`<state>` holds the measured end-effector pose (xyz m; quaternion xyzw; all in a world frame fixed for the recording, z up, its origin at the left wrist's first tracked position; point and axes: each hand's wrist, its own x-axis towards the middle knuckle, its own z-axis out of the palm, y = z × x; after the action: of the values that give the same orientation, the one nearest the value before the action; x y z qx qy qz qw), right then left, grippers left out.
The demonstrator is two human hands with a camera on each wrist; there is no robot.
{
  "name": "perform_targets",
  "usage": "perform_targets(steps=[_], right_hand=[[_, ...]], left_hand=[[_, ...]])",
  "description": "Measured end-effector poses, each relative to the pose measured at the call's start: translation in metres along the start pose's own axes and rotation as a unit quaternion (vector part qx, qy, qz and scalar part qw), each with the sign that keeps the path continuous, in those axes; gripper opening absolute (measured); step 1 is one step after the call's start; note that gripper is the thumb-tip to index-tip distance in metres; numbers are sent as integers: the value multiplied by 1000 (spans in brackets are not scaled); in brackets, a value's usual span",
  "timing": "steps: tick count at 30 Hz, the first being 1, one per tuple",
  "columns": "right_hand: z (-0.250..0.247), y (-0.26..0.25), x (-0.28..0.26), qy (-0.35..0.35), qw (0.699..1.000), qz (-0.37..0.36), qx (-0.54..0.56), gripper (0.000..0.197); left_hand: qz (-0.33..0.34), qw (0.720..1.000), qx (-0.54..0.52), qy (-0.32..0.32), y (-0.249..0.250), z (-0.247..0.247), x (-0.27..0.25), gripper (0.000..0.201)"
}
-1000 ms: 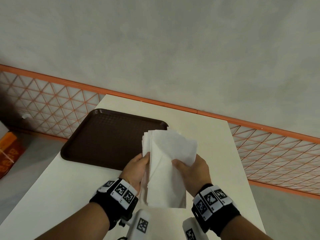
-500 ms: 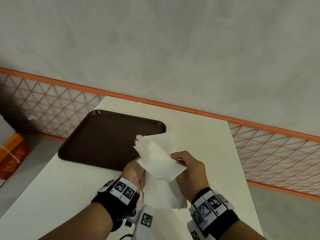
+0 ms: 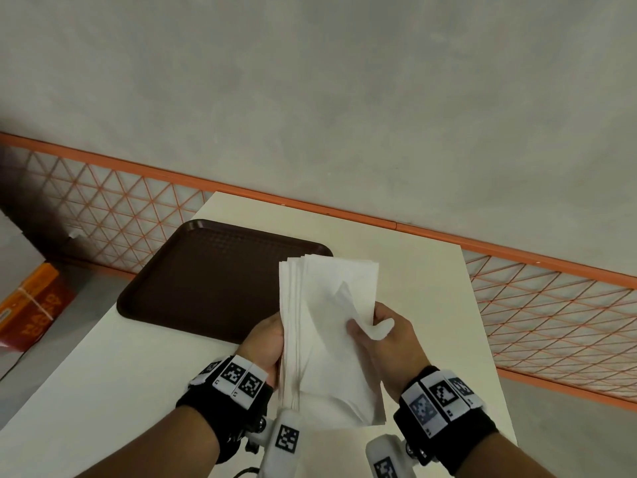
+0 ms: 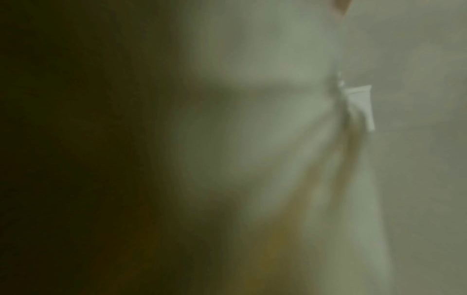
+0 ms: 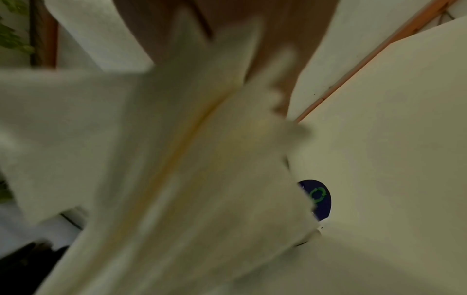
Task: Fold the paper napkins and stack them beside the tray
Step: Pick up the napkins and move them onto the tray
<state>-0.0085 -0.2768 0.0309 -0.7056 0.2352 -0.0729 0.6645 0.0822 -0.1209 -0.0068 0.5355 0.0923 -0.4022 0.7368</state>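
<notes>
Surface (image 3: 396, 270), pale, carries the brown tray (image 3: 213, 277) at far left. Napkin bundle (image 3: 310, 339) is held above it, right of the tray. Left hand (image 3: 265, 343) clasps the bundle's left edge as support; right hand (image 3: 389, 336) pinches the top sheet's corner, evidently to separate it.

- A pale cream tabletop (image 3: 396, 270) stands against a wall with an orange rail.
- A dark brown tray (image 3: 206, 277) lies flat on its left part.
</notes>
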Motion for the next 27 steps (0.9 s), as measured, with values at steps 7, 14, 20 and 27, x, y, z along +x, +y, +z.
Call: perform_targets(steps=[7, 14, 20, 27], right_hand=[[1, 13, 23, -21, 990, 132, 36, 19], [29, 7, 61, -51, 969, 228, 76, 26], [71, 9, 97, -85, 964, 247, 52, 25], [104, 28, 161, -4, 967, 254, -1, 48]], left_hand=[[66, 993, 93, 24, 12, -22, 12, 21], [80, 987, 137, 18, 37, -52, 34, 22], [76, 977, 194, 39, 84, -105, 55, 21], [77, 935, 334, 95, 148, -180, 109, 20]])
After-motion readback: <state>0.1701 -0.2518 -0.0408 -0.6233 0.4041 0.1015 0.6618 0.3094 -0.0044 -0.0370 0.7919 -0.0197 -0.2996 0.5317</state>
